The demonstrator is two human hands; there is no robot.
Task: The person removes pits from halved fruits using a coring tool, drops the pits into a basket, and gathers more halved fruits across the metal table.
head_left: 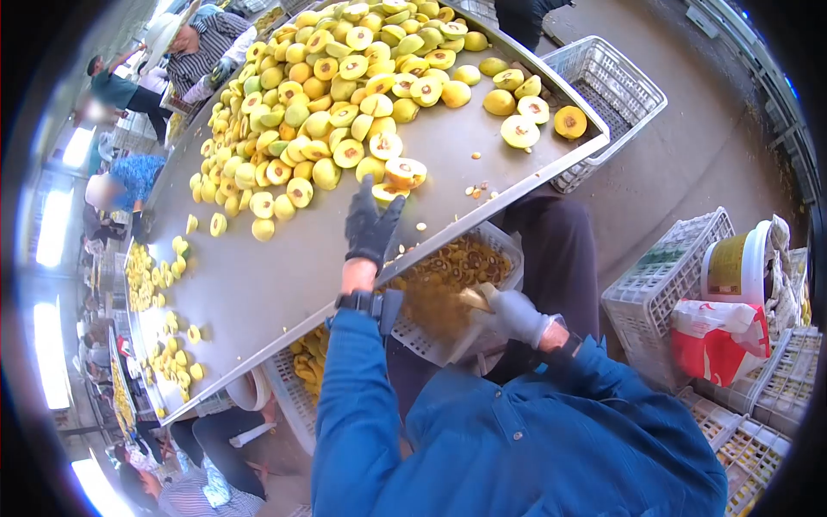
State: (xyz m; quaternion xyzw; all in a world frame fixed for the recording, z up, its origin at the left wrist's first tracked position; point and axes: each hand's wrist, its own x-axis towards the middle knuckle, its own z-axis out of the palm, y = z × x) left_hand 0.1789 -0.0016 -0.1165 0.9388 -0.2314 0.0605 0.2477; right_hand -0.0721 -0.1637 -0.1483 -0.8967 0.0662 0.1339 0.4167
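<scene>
My left hand [372, 222], in a dark glove, reaches over the metal table [284, 276]. Its fingers are stretched and spread beside a yellow peach half [405, 173] with a brown centre; whether they touch it I cannot tell. More halved peaches [319, 112] are heaped beyond it. Below the table edge, my right hand [515, 317] wears a pale glove and is closed around a short, light-coloured tool [475, 298] whose kind is unclear. Under that hand sits a crate [508, 246] of brown pits and scraps [452, 267], partly blurred.
A white crate [650, 96] stands past the table's right corner. To my right are another crate [616, 297], a white bucket [751, 258] and a red-and-white bag [719, 340]. Several people, including one in a striped top [207, 52], are around the table's far side.
</scene>
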